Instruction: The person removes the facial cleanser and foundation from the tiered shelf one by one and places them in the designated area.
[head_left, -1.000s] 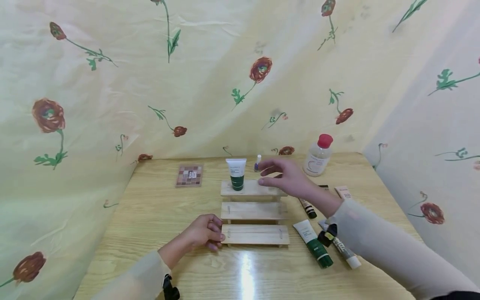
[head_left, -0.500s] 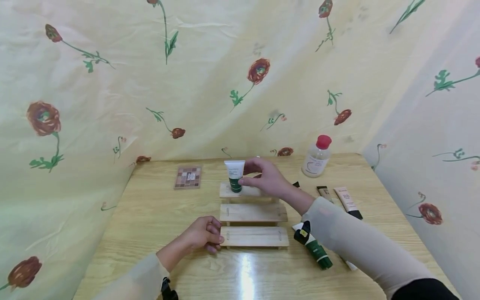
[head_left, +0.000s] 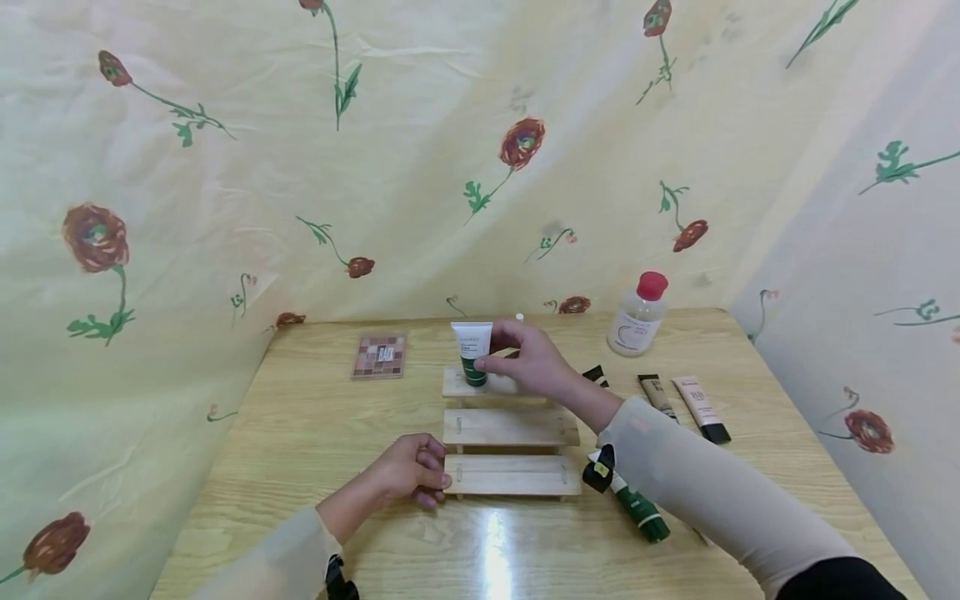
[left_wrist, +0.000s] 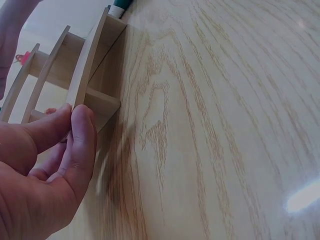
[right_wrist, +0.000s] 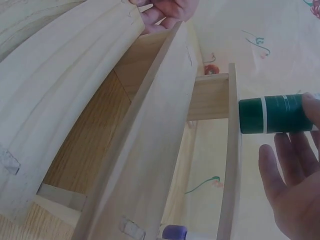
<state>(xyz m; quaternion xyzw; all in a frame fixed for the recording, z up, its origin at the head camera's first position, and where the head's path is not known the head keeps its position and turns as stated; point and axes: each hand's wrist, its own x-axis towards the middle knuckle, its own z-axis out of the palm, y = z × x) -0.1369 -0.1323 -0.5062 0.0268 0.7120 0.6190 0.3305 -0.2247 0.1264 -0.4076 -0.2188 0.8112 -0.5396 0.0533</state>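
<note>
A three-step wooden display rack (head_left: 510, 427) stands on the table. On its top step a white and green squeeze tube (head_left: 472, 340) is upright on its cap. My right hand (head_left: 534, 363) pinches this tube from its right side; in the right wrist view the green cap (right_wrist: 275, 114) meets the step. With thumb and fingers, my left hand (head_left: 411, 472) pinches the left end of the lowest step, and the left wrist view shows the fingertips (left_wrist: 82, 120) on the board's end.
An eyeshadow palette (head_left: 378, 356) lies at the back left. A red-capped bottle (head_left: 637, 315) stands at the back right. Right of the rack lie a second green tube (head_left: 641, 512), a pink BB tube (head_left: 701, 408) and a brown tube (head_left: 657, 395). Nail polish (right_wrist: 175, 232) is behind the rack.
My right hand has moved left from above the top step's right part to the upright tube and taken hold of it. The left hand stays on the lowest step.
</note>
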